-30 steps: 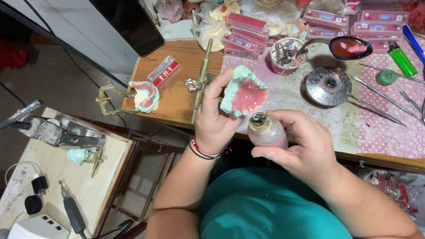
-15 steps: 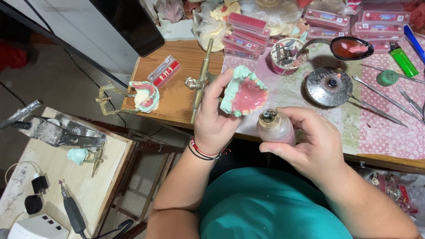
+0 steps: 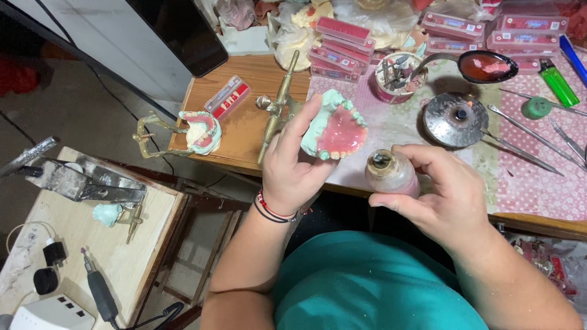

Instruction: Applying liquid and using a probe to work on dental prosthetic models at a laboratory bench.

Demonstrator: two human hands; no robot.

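While gripping, both hands (image 3: 293, 165) tilt inward.

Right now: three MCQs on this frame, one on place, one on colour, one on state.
1. Where is the lighter?
A. top right of the bench
B. on the side table
C. in the left hand

2. What colour is the cast base?
A. black
B. pale green
C. orange

3. What does the right hand hold?
A. nothing
B. a spoon
C. a small bottle

Answers:
1 A, it lies beside the pink boxes.
2 B, pale green around pink gum.
3 C, fingers wrap the bottle below the cast in the left hand.
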